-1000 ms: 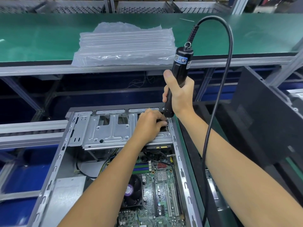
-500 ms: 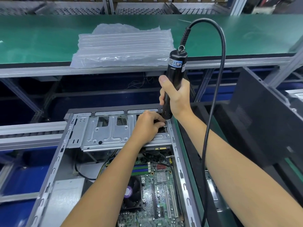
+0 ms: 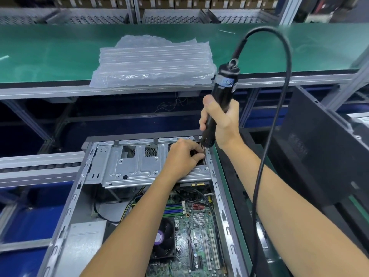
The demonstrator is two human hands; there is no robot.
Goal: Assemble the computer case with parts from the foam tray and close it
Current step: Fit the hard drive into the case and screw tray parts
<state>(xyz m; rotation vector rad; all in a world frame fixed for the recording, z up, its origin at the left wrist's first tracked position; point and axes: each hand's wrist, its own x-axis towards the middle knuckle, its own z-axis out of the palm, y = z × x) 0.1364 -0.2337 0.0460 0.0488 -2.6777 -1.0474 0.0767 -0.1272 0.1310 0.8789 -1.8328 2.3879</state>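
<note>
An open grey computer case (image 3: pixel 69 212) lies flat in front of me, its motherboard (image 3: pixel 191 232) exposed. A silver drive-bay bracket (image 3: pixel 129 166) spans the case's far end. My right hand (image 3: pixel 223 122) grips a black electric screwdriver (image 3: pixel 219 100), held nearly upright with its tip down at the bracket's far right corner. My left hand (image 3: pixel 183 156) rests curled on the bracket beside the tip, fingertips pinched around the bit; any screw there is hidden.
A clear air-cushion bag (image 3: pixel 153 62) lies on the green shelf (image 3: pixel 50 48) behind the case. The screwdriver's black cable (image 3: pixel 279 108) loops over my right forearm. A black side panel (image 3: pixel 323 148) leans at the right. A conveyor rail (image 3: pixel 40 166) runs at the left.
The screwdriver and my right hand have shifted slightly lower and left toward the bracket corner. My left hand stays at the tip.
</note>
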